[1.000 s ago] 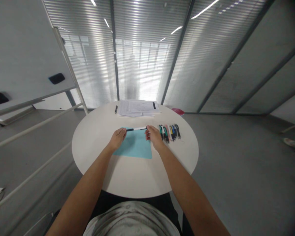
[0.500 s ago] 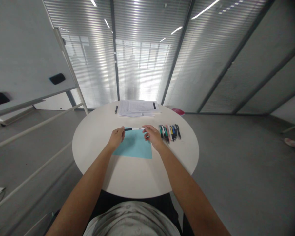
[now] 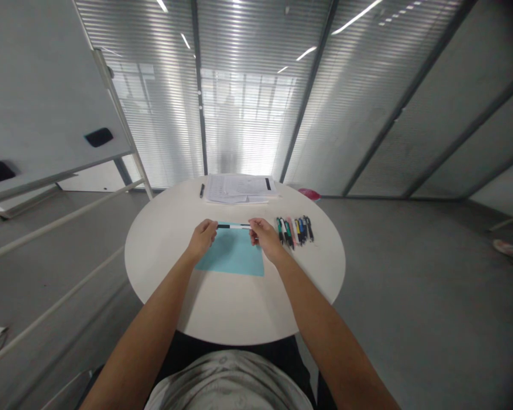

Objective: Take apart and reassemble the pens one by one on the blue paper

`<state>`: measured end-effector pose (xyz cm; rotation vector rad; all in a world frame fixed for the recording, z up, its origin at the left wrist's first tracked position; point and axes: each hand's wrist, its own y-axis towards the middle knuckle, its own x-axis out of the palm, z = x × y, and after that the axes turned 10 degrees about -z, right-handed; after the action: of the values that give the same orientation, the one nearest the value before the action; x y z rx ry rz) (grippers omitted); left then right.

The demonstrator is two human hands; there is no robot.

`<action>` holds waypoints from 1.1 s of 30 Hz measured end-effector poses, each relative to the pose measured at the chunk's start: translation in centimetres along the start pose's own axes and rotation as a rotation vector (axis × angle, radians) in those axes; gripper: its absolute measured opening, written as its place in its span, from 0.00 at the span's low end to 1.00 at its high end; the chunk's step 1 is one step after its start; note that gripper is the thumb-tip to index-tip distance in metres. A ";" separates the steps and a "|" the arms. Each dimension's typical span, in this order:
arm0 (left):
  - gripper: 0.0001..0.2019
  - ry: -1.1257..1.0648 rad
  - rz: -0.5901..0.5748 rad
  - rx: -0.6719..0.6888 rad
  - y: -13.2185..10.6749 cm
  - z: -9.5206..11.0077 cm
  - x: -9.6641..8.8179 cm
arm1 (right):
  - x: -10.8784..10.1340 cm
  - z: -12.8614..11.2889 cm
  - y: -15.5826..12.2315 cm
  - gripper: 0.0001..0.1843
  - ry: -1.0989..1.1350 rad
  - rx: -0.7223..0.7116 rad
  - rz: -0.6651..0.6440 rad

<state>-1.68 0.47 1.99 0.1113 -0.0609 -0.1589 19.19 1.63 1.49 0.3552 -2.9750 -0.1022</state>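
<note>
A black and white pen stretches level between my two hands, above the far part of a light blue sheet. My left hand is closed on the black end. At the white end, my right hand grips it between thumb and fingers, the other fingers curled. The sheet lies flat on the round white table. Just right of my right hand lies a row of several pens, green, white, pink, yellow, blue and black.
A stack of printed papers lies at the table's far side, with a black pen at its left. A whiteboard on a white frame stands left. Something red shows behind the table's far right edge.
The fingers of my right hand have closed more fully around the white end of the pen. My left hand keeps its grip, almost unmoved.
</note>
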 end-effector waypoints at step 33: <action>0.20 0.338 0.051 0.021 0.2 -0.6 -0.2 | 0.0 0.2 0.0 0.18 -0.023 0.101 -0.041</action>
<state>-1.83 0.81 1.37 0.1560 0.2714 -0.0866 19.11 1.65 1.34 0.4301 -3.0034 0.0396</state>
